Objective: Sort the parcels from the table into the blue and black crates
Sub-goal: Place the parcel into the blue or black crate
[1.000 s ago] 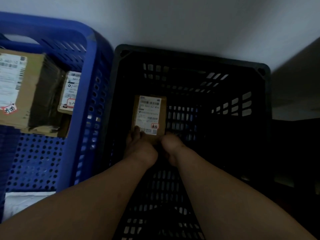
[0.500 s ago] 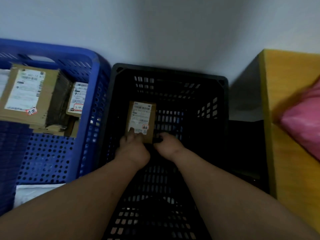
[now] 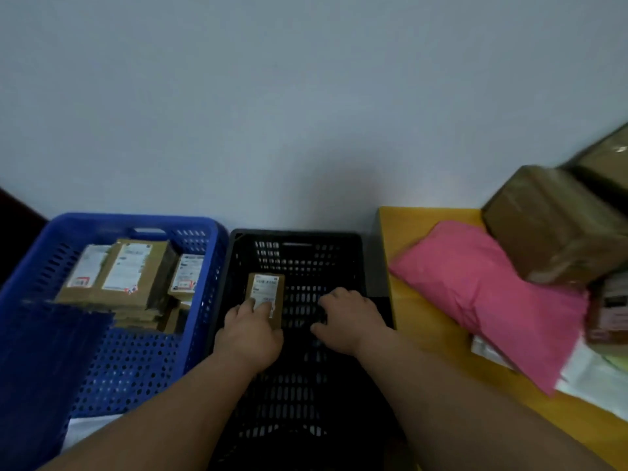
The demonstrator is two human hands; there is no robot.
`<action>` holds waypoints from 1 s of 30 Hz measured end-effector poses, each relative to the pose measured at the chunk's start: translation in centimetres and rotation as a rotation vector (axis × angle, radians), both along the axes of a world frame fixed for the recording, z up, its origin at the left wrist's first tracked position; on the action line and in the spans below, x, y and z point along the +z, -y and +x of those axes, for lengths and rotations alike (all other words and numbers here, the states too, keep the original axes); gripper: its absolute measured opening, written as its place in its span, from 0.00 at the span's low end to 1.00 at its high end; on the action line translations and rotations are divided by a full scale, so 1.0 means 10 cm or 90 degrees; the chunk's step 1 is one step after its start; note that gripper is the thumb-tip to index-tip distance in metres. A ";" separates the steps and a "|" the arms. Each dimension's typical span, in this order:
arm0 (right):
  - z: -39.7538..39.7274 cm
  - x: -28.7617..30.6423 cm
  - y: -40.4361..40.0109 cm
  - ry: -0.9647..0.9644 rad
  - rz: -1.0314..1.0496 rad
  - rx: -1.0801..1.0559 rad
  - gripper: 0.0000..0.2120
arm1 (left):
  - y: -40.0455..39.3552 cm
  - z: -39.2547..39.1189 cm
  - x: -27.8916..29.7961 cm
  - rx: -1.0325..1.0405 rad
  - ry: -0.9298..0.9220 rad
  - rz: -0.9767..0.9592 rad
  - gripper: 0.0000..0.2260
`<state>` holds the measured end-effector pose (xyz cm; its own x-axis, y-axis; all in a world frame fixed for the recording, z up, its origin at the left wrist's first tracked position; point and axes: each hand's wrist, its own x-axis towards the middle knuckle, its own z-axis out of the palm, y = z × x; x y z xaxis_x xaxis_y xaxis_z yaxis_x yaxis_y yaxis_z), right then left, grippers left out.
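1. The black crate [image 3: 353, 266] is the landmark: a rectangular plastic bin with slotted, lattice-like walls and floor, set against a plain pale wall [image 3: 306, 96].
2. Inside it, toward its far left part, lies a small brown cardboard parcel [image 3: 266, 294], flat and rectangular, with a white printed label on top.
3. The left hand [image 3: 249, 338] is inside the black crate, its fingers laid together over the parcel's near end and touching the label; whether the thumb grips the edge cannot be told.
4. The right hand [image 3: 350, 322] is over the crate's middle, just right of the parcel and apart from it, fingers loosely curled and holding nothing.
5. Left of the black crate, touching it, stands the blue crate [image 3: 102, 351], perforated plastic with round holes, holding several labelled cardboard boxes [image 3: 132, 277].
6. Right of the black crate is a smooth yellow table [image 3: 421, 321] bearing a crinkled pink poly mailer [image 3: 492, 300] and a taped brown box [image 3: 550, 229], blurred.
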<state>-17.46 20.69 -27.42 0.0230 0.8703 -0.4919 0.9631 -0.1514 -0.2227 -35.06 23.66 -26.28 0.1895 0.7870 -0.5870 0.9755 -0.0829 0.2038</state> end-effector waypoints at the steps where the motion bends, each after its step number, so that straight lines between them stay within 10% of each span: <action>1: 0.03 0.11 0.09 0.006 0.020 -0.004 0.26 | 0.06 0.01 0.09 -0.007 0.006 0.012 0.29; 16: 1.06 1.14 1.95 0.080 0.135 -0.227 0.23 | 1.15 0.64 0.85 -0.236 0.055 0.137 0.27; 30: 2.95 1.31 3.92 0.114 0.054 -0.405 0.20 | 2.62 2.75 1.11 -0.327 0.154 0.193 0.23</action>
<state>12.02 -18.52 -14.34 0.6204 0.6952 -0.3631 0.7145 -0.6919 -0.1039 -7.56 -2.55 -15.21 0.6855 0.6854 -0.2457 0.7257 -0.6159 0.3067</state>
